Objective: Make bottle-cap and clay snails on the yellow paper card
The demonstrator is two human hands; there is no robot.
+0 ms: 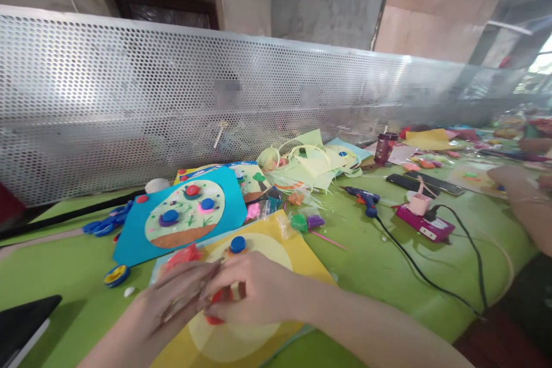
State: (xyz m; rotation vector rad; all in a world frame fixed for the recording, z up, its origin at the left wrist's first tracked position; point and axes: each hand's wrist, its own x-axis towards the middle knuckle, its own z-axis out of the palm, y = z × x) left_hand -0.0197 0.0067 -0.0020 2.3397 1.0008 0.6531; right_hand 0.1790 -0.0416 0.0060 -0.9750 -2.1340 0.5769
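Note:
A yellow sheet [311, 259] with a pale yellow circle [254, 340] lies before me, a blue bottle cap [237, 244] near the circle's top. My right hand [259, 287] curls over the circle, its fingers closed round a red cap-like piece [214, 319] that is partly covered. Against those fingers rests my left hand [181, 293], its fingers bent and pressed together; what lies between them is hidden. Just behind the left hand is a packet of red clay [183, 256]. Green clay [299, 221] and purple clay [315, 221] sit at the sheet's far edge.
A blue card [233, 201] with caps and clay shapes lies behind at left, near a blue-yellow tape roll [117, 276]. Right of the sheet are a glue gun [362, 196], its cord, and a pink power strip [425, 224]. Another person's arm [526, 201] reaches in at far right.

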